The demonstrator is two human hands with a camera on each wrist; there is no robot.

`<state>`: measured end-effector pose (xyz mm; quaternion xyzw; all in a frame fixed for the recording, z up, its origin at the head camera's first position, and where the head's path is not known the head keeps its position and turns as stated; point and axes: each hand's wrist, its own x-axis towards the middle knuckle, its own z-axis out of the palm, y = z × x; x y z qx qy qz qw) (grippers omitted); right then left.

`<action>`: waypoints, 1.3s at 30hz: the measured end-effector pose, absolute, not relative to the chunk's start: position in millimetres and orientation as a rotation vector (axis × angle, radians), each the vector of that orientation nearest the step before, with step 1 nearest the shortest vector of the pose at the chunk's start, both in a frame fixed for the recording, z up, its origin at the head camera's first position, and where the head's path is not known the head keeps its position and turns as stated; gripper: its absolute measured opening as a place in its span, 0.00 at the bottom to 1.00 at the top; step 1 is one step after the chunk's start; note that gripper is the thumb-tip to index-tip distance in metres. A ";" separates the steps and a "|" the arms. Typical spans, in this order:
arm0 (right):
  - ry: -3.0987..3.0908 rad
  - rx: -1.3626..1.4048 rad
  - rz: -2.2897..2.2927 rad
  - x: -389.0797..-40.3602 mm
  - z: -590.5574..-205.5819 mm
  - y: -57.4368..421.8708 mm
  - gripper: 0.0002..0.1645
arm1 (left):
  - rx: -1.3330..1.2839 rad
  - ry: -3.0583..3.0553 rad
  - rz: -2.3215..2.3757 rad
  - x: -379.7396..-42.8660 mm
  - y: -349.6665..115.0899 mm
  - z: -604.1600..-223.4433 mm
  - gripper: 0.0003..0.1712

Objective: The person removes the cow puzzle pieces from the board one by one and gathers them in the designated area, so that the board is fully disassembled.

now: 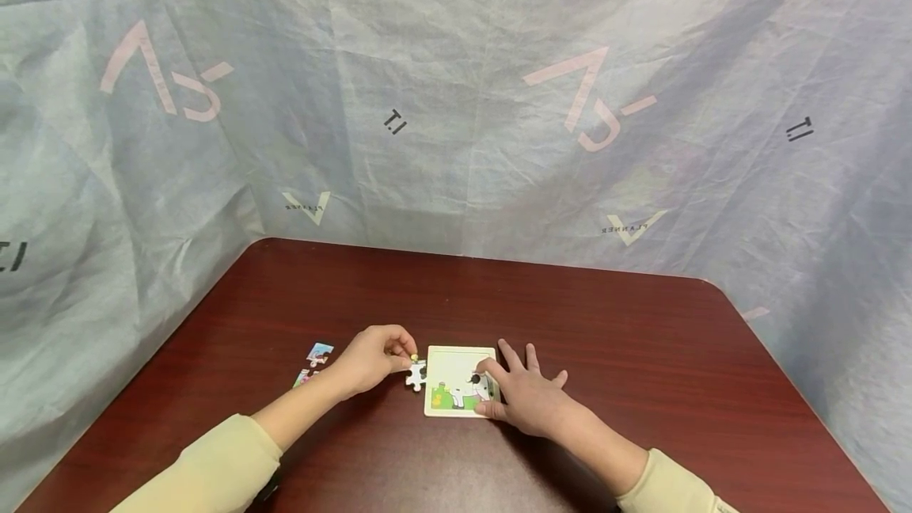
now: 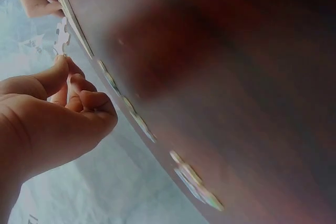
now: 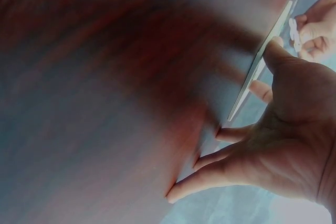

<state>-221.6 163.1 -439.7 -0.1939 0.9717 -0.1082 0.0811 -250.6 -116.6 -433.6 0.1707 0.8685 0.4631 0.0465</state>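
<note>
My left hand [image 1: 376, 358] pinches a jigsaw piece [image 1: 416, 378] by its upper edge between thumb and fingertips. The piece hangs just beside the left rim of a small puzzle board [image 1: 443, 362]; in the left wrist view its knobbed outline [image 2: 62, 36] stands clear of the fingertips. A picture with green ground and a white animal fills the board's lower part, while the upper part is pale. My right hand [image 1: 536, 400] rests at the board's right side, thumb and index finger on it. Its other fingers [image 3: 202, 179] spread out straight onto the table.
Loose puzzle pieces [image 1: 320, 352] lie on the table left of the board, partly behind the left forearm. The dark red table [image 1: 570, 315] reaches back to a grey printed fabric backdrop [image 1: 442, 165], which also hangs along both sides.
</note>
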 end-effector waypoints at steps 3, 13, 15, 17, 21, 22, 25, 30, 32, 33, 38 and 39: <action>2.902 -0.583 -0.326 -221.5 -439.9 163.3 0.29 | 0.508 2.653 1.410 -249.0 -126.7 -434.7 0.07; 2.899 -0.579 -0.325 -221.6 -439.9 163.4 0.28 | 0.479 2.667 1.390 -244.1 -153.2 -435.2 0.07; 2.899 -0.580 -0.322 -221.5 -439.8 163.2 0.28 | 0.484 2.683 1.374 -243.2 -157.3 -435.3 0.07; 2.899 -0.581 -0.320 -221.3 -439.6 163.1 0.29 | 0.484 2.696 1.354 -242.1 -161.4 -435.4 0.08; 2.898 -0.580 -0.322 -221.0 -439.2 162.5 0.28 | 0.455 2.719 1.308 -240.0 -168.4 -434.8 0.08; 2.898 -0.579 -0.321 -221.1 -439.1 162.5 0.28 | 0.447 2.723 1.300 -239.5 -170.0 -434.9 0.08; 2.896 -0.577 -0.323 -221.2 -439.2 162.3 0.29 | 0.433 2.739 1.278 -238.8 -174.5 -435.5 0.08; 2.897 -0.580 -0.329 -221.2 -439.4 162.9 0.29 | 0.428 2.759 1.248 -238.0 -180.2 -436.1 0.09; 2.896 -0.582 -0.333 -221.3 -439.5 163.1 0.28 | 0.424 2.768 1.230 -237.6 -181.8 -435.3 0.09; 2.895 -0.584 -0.335 -221.3 -439.7 163.2 0.28 | 0.418 2.769 1.224 -237.3 -182.4 -434.6 0.09; 2.900 -0.591 -0.337 -221.9 -440.4 163.8 0.29 | 0.382 2.760 1.211 -235.7 -184.3 -432.5 0.09; 2.901 -0.593 -0.336 -222.0 -440.6 163.8 0.29 | 0.376 2.759 1.209 -235.6 -184.5 -432.4 0.09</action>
